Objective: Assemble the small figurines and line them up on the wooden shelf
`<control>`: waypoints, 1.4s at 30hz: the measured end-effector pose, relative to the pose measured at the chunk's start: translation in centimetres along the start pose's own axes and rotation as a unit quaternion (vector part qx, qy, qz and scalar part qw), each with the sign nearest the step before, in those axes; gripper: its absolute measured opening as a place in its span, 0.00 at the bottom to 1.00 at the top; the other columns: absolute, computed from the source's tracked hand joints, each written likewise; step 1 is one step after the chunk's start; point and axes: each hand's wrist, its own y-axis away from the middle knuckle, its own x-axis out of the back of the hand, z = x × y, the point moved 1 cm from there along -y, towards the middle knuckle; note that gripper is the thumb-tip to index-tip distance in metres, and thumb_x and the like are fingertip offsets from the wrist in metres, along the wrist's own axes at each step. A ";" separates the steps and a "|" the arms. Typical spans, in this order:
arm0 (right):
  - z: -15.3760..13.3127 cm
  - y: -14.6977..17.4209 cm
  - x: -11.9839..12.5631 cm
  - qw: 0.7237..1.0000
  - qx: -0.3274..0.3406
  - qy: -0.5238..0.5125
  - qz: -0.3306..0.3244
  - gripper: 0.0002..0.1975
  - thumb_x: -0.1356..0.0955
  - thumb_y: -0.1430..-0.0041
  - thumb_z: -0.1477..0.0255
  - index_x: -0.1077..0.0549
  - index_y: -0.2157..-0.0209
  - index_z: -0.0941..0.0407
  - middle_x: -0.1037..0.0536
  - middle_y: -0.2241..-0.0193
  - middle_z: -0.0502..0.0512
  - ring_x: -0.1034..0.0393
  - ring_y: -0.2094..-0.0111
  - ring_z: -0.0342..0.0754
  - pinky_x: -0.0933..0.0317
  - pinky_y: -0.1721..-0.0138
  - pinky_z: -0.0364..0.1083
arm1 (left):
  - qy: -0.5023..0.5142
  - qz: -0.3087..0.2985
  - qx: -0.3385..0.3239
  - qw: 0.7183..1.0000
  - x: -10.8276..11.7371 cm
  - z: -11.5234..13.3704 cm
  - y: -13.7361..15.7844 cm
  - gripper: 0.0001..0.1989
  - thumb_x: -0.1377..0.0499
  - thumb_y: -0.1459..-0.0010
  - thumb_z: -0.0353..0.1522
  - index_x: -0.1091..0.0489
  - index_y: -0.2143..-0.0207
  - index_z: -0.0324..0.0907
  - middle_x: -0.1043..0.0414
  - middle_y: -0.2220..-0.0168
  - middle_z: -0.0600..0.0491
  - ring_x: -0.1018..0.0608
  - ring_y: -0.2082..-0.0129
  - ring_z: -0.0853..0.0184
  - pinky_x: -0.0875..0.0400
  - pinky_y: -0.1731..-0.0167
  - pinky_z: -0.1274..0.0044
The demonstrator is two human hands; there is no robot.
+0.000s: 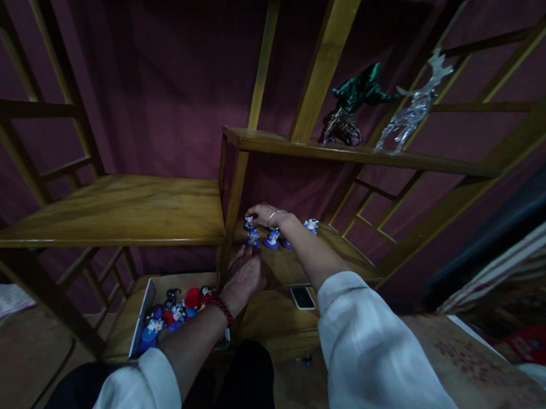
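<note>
My right hand (262, 215), a silver bangle at its wrist, reaches to the back left of the lower shelf (277, 269). Its fingers are closed on a small figurine (249, 221) with a dark lower part. Just in front stands a purple-blue figurine (253, 238), and beside it is another purple figurine (271, 238). A third is partly covered by my right forearm. My left hand (247, 274), wearing red beads, hovers low by the shelf's left post, below the figurines. Its fingertips are dark and blurred, so their grip is unclear.
An open box (143, 311) of colourful figurines sits at lower left. Another figurine (311, 225) stands right of my forearm. A phone (303, 298) lies near the front. Overhead, a shelf board (297, 148) carries a green sculpture (358, 91) and a clear deer-like ornament (410, 113).
</note>
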 end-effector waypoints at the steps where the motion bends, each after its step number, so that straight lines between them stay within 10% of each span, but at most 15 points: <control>1: 0.0 -0.1 -0.1 1.000 -0.002 0.002 -0.002 0.15 0.31 0.50 0.71 0.27 0.57 0.53 0.23 0.60 0.52 0.29 0.59 0.45 0.40 0.61 0.38 | 0.001 0.001 0.002 1.000 0.0 0.0 0.0 0.12 0.49 0.51 0.26 0.32 0.63 0.39 0.31 0.61 0.47 0.31 0.57 0.62 0.41 0.49 0.72; 42: 0.0 1.4 0.1 0.997 -0.035 0.062 0.006 0.12 0.34 0.48 0.73 0.27 0.60 0.53 0.22 0.62 0.53 0.28 0.62 0.44 0.41 0.65 0.37 | 0.037 -0.001 -0.003 0.999 -0.3 -0.2 0.0 0.15 0.44 0.55 0.26 0.34 0.61 0.38 0.32 0.57 0.45 0.31 0.54 0.62 0.44 0.46 0.71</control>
